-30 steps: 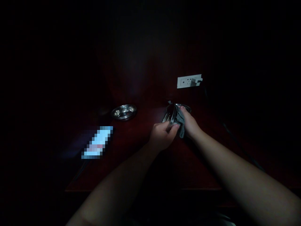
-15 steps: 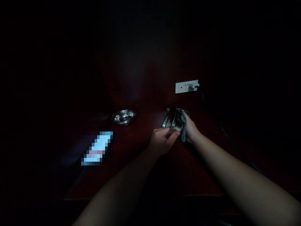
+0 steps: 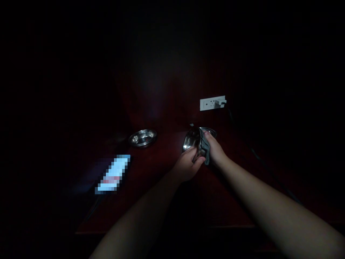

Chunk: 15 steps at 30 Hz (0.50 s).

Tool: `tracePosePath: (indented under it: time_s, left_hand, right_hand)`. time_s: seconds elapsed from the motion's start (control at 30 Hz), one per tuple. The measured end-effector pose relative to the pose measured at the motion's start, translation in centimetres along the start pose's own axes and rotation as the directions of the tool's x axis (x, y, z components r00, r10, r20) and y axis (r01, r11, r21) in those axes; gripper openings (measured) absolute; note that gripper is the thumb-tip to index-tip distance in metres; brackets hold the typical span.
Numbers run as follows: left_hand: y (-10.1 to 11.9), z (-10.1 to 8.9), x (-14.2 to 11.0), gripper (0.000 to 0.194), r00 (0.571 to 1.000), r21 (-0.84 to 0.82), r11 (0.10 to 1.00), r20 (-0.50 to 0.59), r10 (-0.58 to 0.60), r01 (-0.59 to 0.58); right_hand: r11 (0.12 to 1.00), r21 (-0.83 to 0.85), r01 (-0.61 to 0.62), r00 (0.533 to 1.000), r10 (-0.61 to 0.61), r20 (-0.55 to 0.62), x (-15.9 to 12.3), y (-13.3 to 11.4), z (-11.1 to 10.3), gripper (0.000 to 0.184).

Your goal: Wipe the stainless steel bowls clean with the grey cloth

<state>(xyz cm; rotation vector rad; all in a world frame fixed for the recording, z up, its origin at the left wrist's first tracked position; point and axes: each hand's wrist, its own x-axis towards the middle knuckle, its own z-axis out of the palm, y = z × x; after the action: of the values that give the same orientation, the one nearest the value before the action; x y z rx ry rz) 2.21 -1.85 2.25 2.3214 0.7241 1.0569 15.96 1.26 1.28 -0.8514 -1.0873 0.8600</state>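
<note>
Shiny and tilted on its side, a steel bowl (image 3: 191, 139) is held between my two hands above the table. My left hand (image 3: 188, 164) is closed on its near, lower rim, thumb toward the right. My right hand (image 3: 215, 147) grips a grey-green cloth (image 3: 205, 147) and presses it against the bowl's right side; its thumb lies on top of the cloth. Behind my right hand, part of another round steel dish (image 3: 211, 131) shows, mostly hidden.
Stacked-looking steel bowls (image 3: 142, 139) stand to the left on the dark red table (image 3: 151, 169). A lit phone with a blurred screen (image 3: 113, 174) lies nearer me. A wall socket (image 3: 206, 104) holds a plugged charger (image 3: 220, 103); a cable (image 3: 272, 176) runs along the right.
The held bowl has turned so more of its shiny inside faces left. The cloth and both hands have shifted slightly with it. The whole view has tipped a little.
</note>
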Motion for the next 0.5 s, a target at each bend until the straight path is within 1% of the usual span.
tracePosePath:
  time_s: [0.07,0.13,0.2,0.33,0.43,0.5]
  left_hand:
    - [-0.2,0.0,0.1,0.013,1.0,0.007,1.0,0.005,-0.012,0.012]
    - [-0.4,0.0,0.1,0.012,1.0,0.003,1.0,0.011,-0.015,0.015]
    - [-0.5,0.0,0.0,0.012,0.999,-0.006,0.999,0.021,-0.035,0.035]
    - [-0.5,0.2,-0.3,0.012,0.995,-0.032,0.995,0.027,-0.098,0.098]
    - [-0.4,0.4,-0.4,0.011,0.993,-0.042,0.992,-0.012,-0.12,0.12]
    - [-0.3,0.5,-0.5,0.012,0.991,-0.048,0.991,-0.051,-0.127,0.125]
  right_hand:
    - [0.997,-0.049,0.064,0.998,-0.063,0.026,-0.2,-0.2,-0.1,0.038]
    - [0.992,-0.075,0.103,0.993,-0.099,0.058,-0.4,-0.5,-0.1,0.036]
    - [0.991,-0.079,0.109,0.992,-0.104,0.07,-0.5,-0.7,-0.2,0.036]
    - [0.999,-0.045,0.026,0.999,-0.025,0.031,-0.4,-0.5,-0.2,0.036]
    - [0.998,0.039,-0.055,0.998,0.056,-0.024,-0.2,0.0,-0.1,0.038]
    - [0.99,0.1,-0.097,0.994,0.101,-0.038,0.0,0.3,-0.1,0.039]
